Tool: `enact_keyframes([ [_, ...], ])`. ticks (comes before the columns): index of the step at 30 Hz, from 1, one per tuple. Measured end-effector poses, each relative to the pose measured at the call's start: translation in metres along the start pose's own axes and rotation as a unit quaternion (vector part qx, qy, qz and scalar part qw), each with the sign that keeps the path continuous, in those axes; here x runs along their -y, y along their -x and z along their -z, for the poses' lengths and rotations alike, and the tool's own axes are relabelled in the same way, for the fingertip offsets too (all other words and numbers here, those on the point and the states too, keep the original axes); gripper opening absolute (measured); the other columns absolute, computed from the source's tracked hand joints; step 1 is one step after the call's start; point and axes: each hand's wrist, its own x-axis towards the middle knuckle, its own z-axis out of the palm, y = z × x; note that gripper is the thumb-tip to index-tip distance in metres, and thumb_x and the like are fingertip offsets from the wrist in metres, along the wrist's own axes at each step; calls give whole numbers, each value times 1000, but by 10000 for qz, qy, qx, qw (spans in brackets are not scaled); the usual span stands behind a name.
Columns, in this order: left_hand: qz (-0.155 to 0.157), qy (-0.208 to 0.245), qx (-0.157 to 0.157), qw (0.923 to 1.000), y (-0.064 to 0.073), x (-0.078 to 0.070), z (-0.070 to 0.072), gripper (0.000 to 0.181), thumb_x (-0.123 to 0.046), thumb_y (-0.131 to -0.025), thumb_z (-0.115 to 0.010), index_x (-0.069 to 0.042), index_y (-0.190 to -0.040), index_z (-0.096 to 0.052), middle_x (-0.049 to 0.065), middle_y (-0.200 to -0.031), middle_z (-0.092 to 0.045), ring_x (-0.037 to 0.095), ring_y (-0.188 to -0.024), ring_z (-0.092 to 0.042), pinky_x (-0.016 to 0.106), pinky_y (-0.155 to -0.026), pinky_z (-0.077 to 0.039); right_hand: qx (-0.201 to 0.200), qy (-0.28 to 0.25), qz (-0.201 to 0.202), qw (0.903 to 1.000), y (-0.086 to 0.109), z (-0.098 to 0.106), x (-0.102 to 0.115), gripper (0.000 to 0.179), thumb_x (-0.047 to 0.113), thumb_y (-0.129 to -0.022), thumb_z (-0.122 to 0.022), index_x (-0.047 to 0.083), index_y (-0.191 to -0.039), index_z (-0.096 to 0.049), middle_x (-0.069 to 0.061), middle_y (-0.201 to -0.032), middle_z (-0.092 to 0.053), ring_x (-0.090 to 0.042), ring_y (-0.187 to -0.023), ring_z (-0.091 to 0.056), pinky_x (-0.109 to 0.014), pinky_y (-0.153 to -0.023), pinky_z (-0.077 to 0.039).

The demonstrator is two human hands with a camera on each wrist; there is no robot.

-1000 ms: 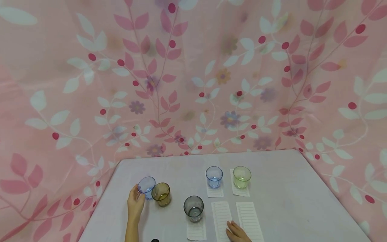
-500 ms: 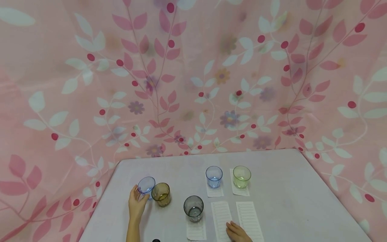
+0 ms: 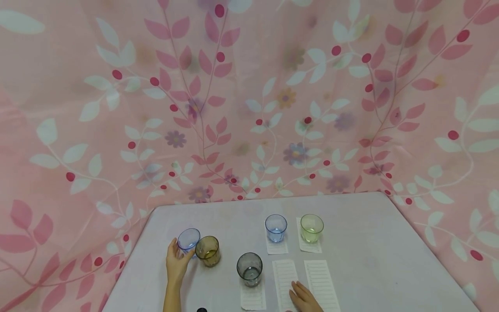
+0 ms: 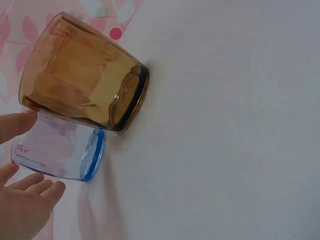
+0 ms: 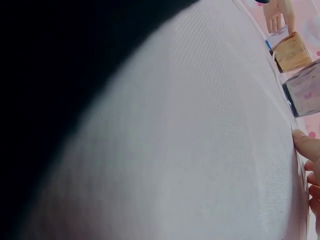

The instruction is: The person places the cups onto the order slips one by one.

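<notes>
My left hand [image 3: 177, 262] is at a clear blue glass [image 3: 189, 239] on the table's left side, fingers along its near-left side. Its thumb is spread away, its tip beside the amber glass [image 3: 208, 252]. In the left wrist view the fingers are loosely extended below the blue glass [image 4: 60, 150], and the thumb lies just under the rim of the amber glass [image 4: 82, 75]. Both glasses stand upright, side by side. My right hand [image 3: 305, 298] rests, fingers extended, on a printed paper strip [image 3: 286, 271] near the front; the right wrist view shows its thumb and fingers [image 5: 312, 147].
A grey glass [image 3: 249, 268] stands at the top of a paper strip [image 3: 253, 299]. Farther back, another blue glass [image 3: 276, 229] and a green glass [image 3: 312, 229] stand on paper strips. One more strip [image 3: 322, 284] lies right of centre. A floral curtain [image 3: 249, 108] hangs behind.
My left thumb has moved away from the blue glass toward the amber one, widening the hand. My right hand has shifted slightly. The glasses stay in place.
</notes>
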Motion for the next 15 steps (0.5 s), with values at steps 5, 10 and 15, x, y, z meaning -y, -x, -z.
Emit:
enact_keyframes([
  [5, 84, 115, 78, 9999, 1, 0, 0, 83, 11, -80, -63, 10, -145, -11, 38, -145, -17, 49, -136, -18, 52, -112, -20, 254, -58, -112, 9996, 0, 1, 2, 69, 52, -95, -41, -9, -79, -69, -24, -93, -68, 1, -136, -15, -7, -109, -10],
  [10, 160, 215, 146, 9995, 1, 1, 0, 84, 12, -80, -62, 9, -146, -9, 38, -147, -14, 48, -136, -16, 51, -113, -17, 501, -113, -177, 9985, -1, 5, 4, 60, 48, -91, -55, -8, -81, -71, -23, -94, -69, -20, -111, -57, -6, -108, -14],
  [15, 165, 194, 90, 9996, -1, 2, -1, 83, 13, -80, -62, 10, -145, -11, 38, -146, -16, 48, -136, -18, 50, -113, -19, 578, -127, -105, 9982, -6, 6, 5, 52, 44, -87, -64, -7, -79, -72, -20, -94, -70, -30, -86, -65, -6, -104, -26],
])
